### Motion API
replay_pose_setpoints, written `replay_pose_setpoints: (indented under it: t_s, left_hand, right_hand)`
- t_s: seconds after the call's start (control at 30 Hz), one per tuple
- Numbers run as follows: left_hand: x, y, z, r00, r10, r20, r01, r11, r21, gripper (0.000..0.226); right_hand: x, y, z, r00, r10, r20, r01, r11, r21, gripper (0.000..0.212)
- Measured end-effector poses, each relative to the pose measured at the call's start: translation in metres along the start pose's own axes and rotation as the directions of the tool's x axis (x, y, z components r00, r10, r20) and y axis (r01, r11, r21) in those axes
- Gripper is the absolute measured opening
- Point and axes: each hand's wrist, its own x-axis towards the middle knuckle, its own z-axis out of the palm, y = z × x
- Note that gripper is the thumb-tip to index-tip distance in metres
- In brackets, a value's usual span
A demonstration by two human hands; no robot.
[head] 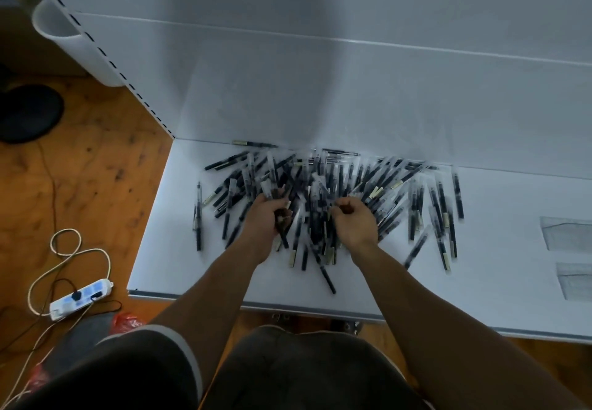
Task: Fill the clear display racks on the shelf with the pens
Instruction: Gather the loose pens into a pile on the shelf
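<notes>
A loose heap of dark pens (333,191) in clear sleeves lies spread over the white shelf (192,249), near its back wall. My left hand (267,220) grips a small bunch of pens standing up out of the heap's left part. My right hand (354,220) rests on the middle of the heap with its fingers curled round a pen. Two clear display racks (565,233) (575,279) lie at the shelf's right edge, apart from the pens.
The white back panel (320,73) rises behind the heap. On the wooden floor at the left lie a white power strip (80,297) with cables, a red plastic bag (126,321) and a dark round object (28,113). My knees sit below the shelf's front edge.
</notes>
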Motion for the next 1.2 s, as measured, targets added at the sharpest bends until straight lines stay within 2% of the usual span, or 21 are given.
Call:
replay_pose_setpoints:
  t_s: [0.13, 0.27, 0.33, 0.4, 0.47, 0.57, 0.67, 0.7, 0.77, 0.9, 1.0, 1.1, 1.2]
  left_hand:
    - [-0.002, 0.006, -0.011, 0.998, 0.046, -0.049, -0.042, 0.995, 0.087, 0.015]
    - [-0.003, 0.011, -0.035, 0.990, 0.076, -0.119, -0.053, 0.981, 0.187, 0.008]
    - [-0.003, 0.012, -0.048, 0.981, 0.115, -0.158, -0.075, 0.968, 0.240, 0.013]
    - [-0.003, 0.010, -0.058, 0.960, 0.214, -0.183, -0.144, 0.932, 0.332, 0.024]
    - [-0.003, 0.008, -0.065, 0.909, 0.352, -0.222, -0.219, 0.858, 0.464, 0.022]
    - [0.000, 0.011, -0.077, 0.835, 0.479, -0.271, -0.221, 0.743, 0.632, 0.024]
    - [0.011, 0.008, -0.094, 0.737, 0.637, -0.225, -0.126, 0.457, 0.881, 0.033]
    - [0.014, 0.007, -0.099, 0.739, 0.644, -0.198, -0.127, 0.422, 0.898, 0.033]
    - [0.016, 0.001, -0.104, 0.787, 0.602, -0.135, -0.154, 0.404, 0.902, 0.034]
    - [0.017, -0.016, -0.090, 0.848, 0.530, -0.020, -0.217, 0.379, 0.899, 0.058]
    - [0.020, -0.023, -0.070, 0.859, 0.512, 0.011, -0.243, 0.389, 0.889, 0.061]
    - [0.022, -0.024, -0.064, 0.870, 0.493, 0.010, -0.241, 0.408, 0.881, 0.061]
    - [0.020, -0.018, -0.074, 0.827, 0.562, 0.019, -0.309, 0.427, 0.849, 0.059]
  right_hand:
    - [-0.002, -0.003, 0.008, 0.996, 0.034, 0.081, -0.025, 0.994, -0.110, 0.018]
    - [-0.004, -0.010, 0.018, 0.995, 0.015, 0.101, 0.009, 0.973, -0.230, 0.037]
    - [-0.004, -0.013, 0.020, 0.996, 0.001, 0.090, 0.023, 0.963, -0.267, 0.043]
    - [-0.006, -0.015, 0.020, 0.997, -0.003, 0.081, 0.028, 0.952, -0.304, 0.044]
    - [-0.009, -0.014, 0.019, 0.998, -0.026, 0.064, 0.046, 0.945, -0.324, 0.044]
    - [-0.016, -0.010, 0.018, 0.996, -0.084, 0.033, 0.091, 0.944, -0.318, 0.041]
    - [-0.024, -0.003, 0.020, 0.989, -0.144, 0.027, 0.144, 0.920, -0.365, 0.045]
    - [-0.026, -0.001, 0.021, 0.986, -0.167, 0.028, 0.165, 0.909, -0.382, 0.047]
    - [-0.030, 0.001, 0.026, 0.976, -0.215, 0.033, 0.210, 0.893, -0.398, 0.049]
    - [-0.036, 0.005, 0.036, 0.961, -0.276, 0.032, 0.255, 0.830, -0.495, 0.056]
    - [-0.035, 0.012, 0.039, 0.961, -0.268, 0.065, 0.254, 0.770, -0.585, 0.064]
    - [-0.033, 0.019, 0.038, 0.963, -0.246, 0.109, 0.261, 0.759, -0.596, 0.069]
    - [-0.032, 0.022, 0.038, 0.957, -0.268, 0.116, 0.283, 0.759, -0.586, 0.068]
